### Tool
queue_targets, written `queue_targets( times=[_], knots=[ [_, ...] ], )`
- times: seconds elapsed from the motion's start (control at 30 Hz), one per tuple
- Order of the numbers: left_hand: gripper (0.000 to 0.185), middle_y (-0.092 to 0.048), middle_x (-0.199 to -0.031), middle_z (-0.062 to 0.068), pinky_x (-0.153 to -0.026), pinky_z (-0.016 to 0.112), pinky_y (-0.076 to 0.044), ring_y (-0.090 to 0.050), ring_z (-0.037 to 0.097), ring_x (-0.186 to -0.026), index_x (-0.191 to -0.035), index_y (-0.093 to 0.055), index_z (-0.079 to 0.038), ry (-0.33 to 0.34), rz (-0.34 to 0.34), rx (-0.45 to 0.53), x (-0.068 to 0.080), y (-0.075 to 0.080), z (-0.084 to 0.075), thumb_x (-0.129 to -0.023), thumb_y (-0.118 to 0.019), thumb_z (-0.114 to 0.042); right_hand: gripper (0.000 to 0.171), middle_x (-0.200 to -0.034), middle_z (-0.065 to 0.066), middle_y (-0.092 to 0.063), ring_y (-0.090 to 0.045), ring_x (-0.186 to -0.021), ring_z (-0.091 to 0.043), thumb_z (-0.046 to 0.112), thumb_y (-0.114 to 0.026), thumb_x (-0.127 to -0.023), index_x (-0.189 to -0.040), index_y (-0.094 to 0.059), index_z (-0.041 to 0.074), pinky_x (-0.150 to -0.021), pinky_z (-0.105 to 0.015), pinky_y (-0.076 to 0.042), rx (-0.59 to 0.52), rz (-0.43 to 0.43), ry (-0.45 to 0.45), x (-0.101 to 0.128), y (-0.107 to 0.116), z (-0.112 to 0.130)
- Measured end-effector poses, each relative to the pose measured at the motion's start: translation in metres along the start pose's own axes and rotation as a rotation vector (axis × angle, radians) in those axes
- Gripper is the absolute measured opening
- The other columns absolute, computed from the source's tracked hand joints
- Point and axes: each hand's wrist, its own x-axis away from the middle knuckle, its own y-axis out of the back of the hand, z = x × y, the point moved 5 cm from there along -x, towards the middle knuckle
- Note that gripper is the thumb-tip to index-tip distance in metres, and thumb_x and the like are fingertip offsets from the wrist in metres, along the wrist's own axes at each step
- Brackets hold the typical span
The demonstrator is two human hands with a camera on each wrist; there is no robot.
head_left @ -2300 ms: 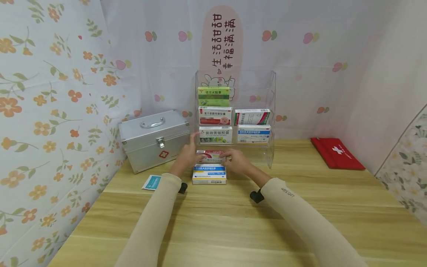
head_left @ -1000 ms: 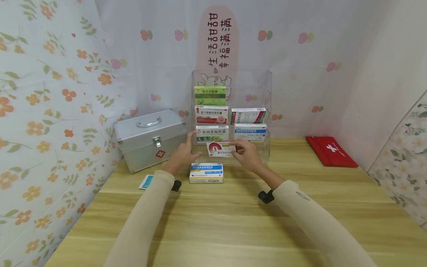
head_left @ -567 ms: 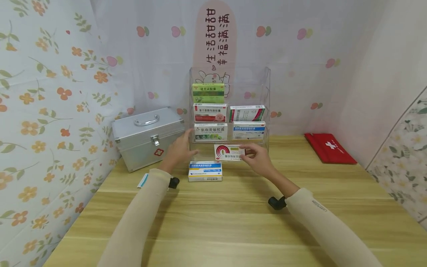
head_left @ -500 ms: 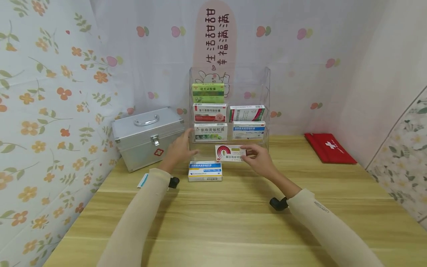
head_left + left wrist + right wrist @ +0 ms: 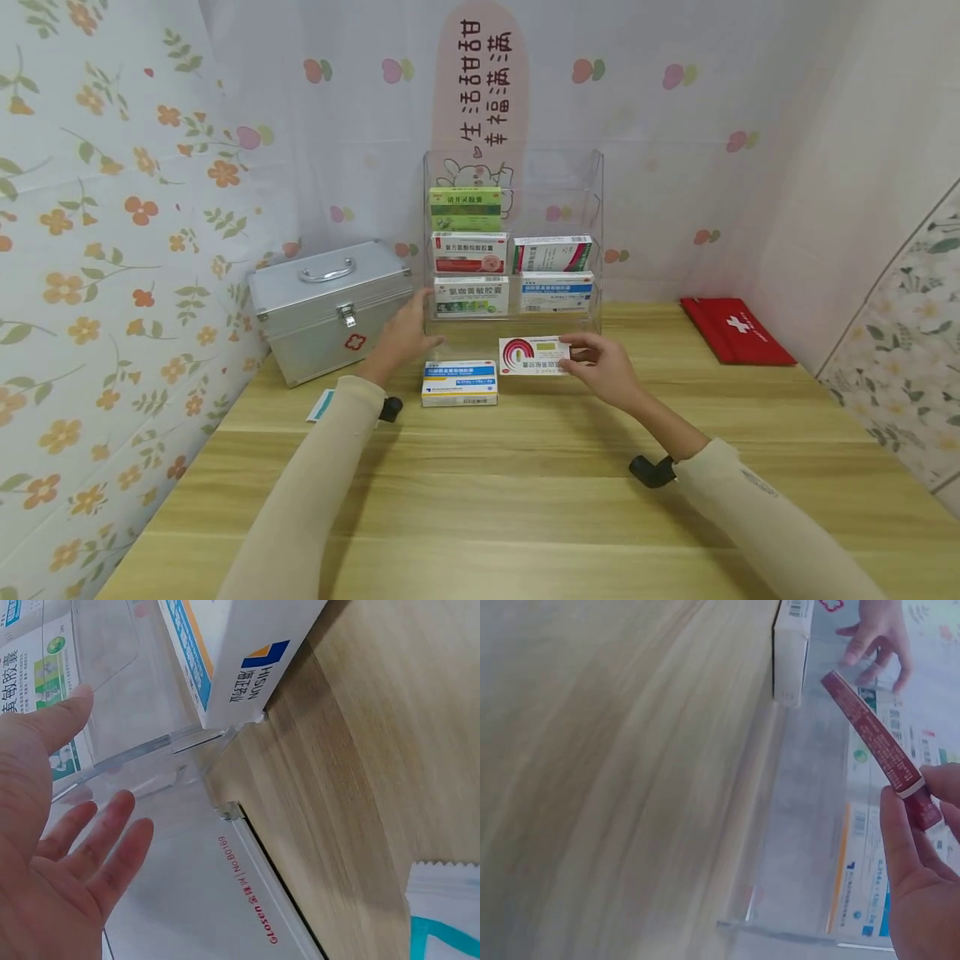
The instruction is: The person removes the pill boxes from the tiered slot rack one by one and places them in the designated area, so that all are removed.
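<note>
My right hand (image 5: 604,367) pinches the right end of a white medicine box (image 5: 534,357) with a red swirl, in front of the rack's lowest tier. In the right wrist view the dark red edge of this medicine box (image 5: 874,735) faces the camera. My left hand (image 5: 400,333) is at the left side of the clear acrylic rack (image 5: 513,169), its fingers spread. In the left wrist view the left hand (image 5: 64,825) holds nothing; whether it touches the rack I cannot tell. A blue and white medicine box (image 5: 459,383) sits before the rack's lower left.
On the rack's tiers stand a green box (image 5: 465,210), a red and white box (image 5: 470,253) and several others. A silver first-aid case (image 5: 330,308) is at the left, a teal and white packet (image 5: 320,406) before it. A red first-aid pouch (image 5: 738,332) lies at the right.
The right hand has drawn the red-swirl medicine box out from the rack's lowest tier and carried it right and toward me. The left hand no longer touches that box; it stays by the rack's left side.
</note>
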Motion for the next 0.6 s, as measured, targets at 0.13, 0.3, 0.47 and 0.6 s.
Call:
queue_targets(
  times=[0.13, 0.3, 0.47, 0.6],
  knots=[
    [0.093, -0.046, -0.144, 0.023, -0.102, 0.055, -0.044, -0.047, 0.041, -0.13, -0.152, -0.023, -0.014, -0.007, -0.003, 0.03, -0.001, -0.001, 0.0, -0.081, -0.084, -0.02, 0.035, -0.117, -0.033, -0.062, -0.066, -0.1, -0.043, -0.004, -0.071, -0.088, -0.121, -0.062, -0.013, -0.077, -0.024, -0.057, -0.033, 0.029, -0.081, 0.0, 0.003, -0.028],
    [0.093, -0.048, -0.141, 0.024, -0.103, 0.054, -0.044, -0.048, 0.041, -0.129, -0.151, -0.024, -0.014, -0.01, -0.013, 0.041, -0.002, 0.0, 0.0, -0.08, -0.084, -0.018, 0.038, -0.121, -0.032, -0.061, -0.063, -0.108, -0.041, 0.002, -0.07, -0.091, -0.126, -0.06, -0.01, -0.081, -0.029, -0.057, -0.029, 0.1, -0.227, 0.0, 0.001, -0.047],
    [0.093, -0.05, -0.139, 0.025, -0.102, 0.053, -0.045, -0.051, 0.041, -0.126, -0.15, -0.025, -0.014, -0.008, -0.015, 0.065, -0.001, -0.001, 0.0, -0.079, -0.085, -0.016, 0.04, -0.121, -0.032, -0.061, -0.062, -0.11, -0.04, 0.003, -0.07, -0.091, -0.126, -0.059, -0.012, -0.077, -0.025, -0.057, -0.055, 0.119, -0.276, 0.0, -0.001, -0.059],
    [0.092, -0.05, -0.139, 0.026, -0.104, 0.053, -0.043, -0.05, 0.042, -0.127, -0.15, -0.025, -0.014, -0.011, -0.017, 0.08, -0.001, -0.002, 0.0, -0.079, -0.085, -0.015, 0.04, -0.12, -0.033, -0.062, -0.063, -0.109, -0.036, 0.005, -0.069, -0.092, -0.127, -0.059, -0.011, -0.074, -0.025, -0.057, -0.054, 0.13, -0.303, -0.001, -0.003, -0.067]
  ],
)
